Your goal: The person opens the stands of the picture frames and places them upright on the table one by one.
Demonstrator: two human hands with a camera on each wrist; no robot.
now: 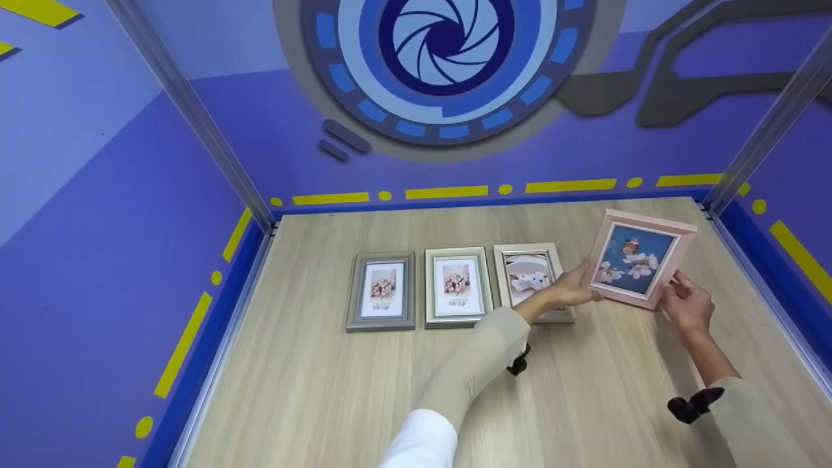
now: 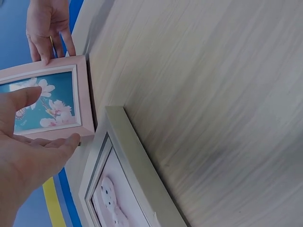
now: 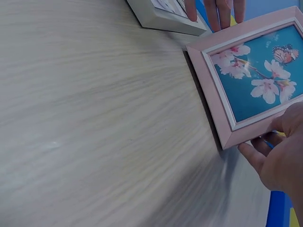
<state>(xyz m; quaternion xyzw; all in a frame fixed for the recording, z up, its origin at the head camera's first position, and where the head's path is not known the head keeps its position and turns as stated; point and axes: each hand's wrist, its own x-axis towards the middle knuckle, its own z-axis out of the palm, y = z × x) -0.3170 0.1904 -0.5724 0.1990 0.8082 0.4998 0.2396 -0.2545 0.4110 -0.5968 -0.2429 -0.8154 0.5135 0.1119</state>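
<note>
A pink picture frame [image 1: 640, 259] with flowers and a butterfly on blue is at the right of the table, tilted up with its front towards me. My left hand [image 1: 573, 286] holds its left side, and the thumb [image 2: 26, 97] reaches over the front. At the right side, near the lower corner, my right hand [image 1: 689, 304] grips the edge. Whether the bottom edge touches the table I cannot tell. Left of it lies a pale frame [image 1: 532, 281] with a white spotted thing pictured, partly hidden by my left arm.
Farther left, a champagne-coloured frame [image 1: 457, 286] and a grey frame [image 1: 381, 291] lie face up in a row with the pale one. The wooden table [image 1: 312, 390] is bordered by blue-purple walls [image 1: 260, 149] with metal corner posts.
</note>
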